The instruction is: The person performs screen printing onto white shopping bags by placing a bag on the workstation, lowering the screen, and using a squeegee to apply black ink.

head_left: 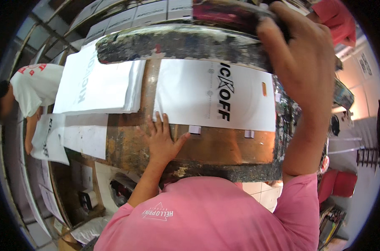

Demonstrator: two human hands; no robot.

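Note:
A white plastic bag (186,92) with black lettering and a punched handle slot lies flat on the brown printing board (223,148). My left hand (163,140) is open, its fingers spread and fingertips at the bag's near left corner. Up at the right, my right hand (301,50) is closed around the end of a tilted-up screen-printing frame (181,44). The frame's bar is thick with dried ink and spans above the bag's far edge. Two small pale tabs (194,129) sit along the bag's near edge.
Left of the board rises a stack of printed white bags (102,88). Another person in a white shirt (41,85) holds a printed bag (50,140) there. Someone's red sleeve (336,21) shows at the far right. A red chair (338,183) stands at the right.

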